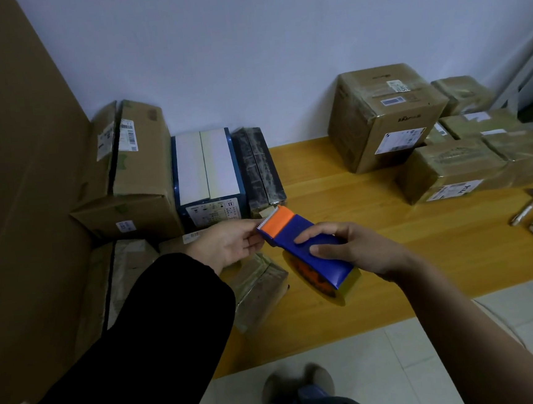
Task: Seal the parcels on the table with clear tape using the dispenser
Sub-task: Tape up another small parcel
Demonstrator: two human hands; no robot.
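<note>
Both hands are on a blue plastic tape dispenser (332, 268) held just above the yellow wooden worktop (338, 189), in the middle of the frame. The right hand (356, 248), coming in from the lower right on a bare forearm, grips the dispenser's body from above, with the index finger laid along the top and the thumb curled against the side. The left hand (230, 243), reaching out of a black sleeve (160, 324), pinches at the orange front end just under the toothed metal blade (268, 219). Whether it holds tape or only the plastic edge cannot be told. A roll of clear tape with a yellowish tint (347, 291) sits in the lower end of the dispenser.

Directly below the left hand lies a small brown parcel wrapped in glossy tape (260, 289), on the worktop near its front edge. Behind it, against the pale wall, stand a large brown cardboard carton with white labels (141, 180), a blue box with a white top (207, 171) and a narrow dark box covered in tape (259, 167), side by side. In the upper right stand a big cardboard cube (383, 117) and, just beside it, a stack of flat taped parcels (455, 169). A few pens (524, 211) lie at the right edge. A tall sheet of brown cardboard (13, 159) fills the left of the frame.
</note>
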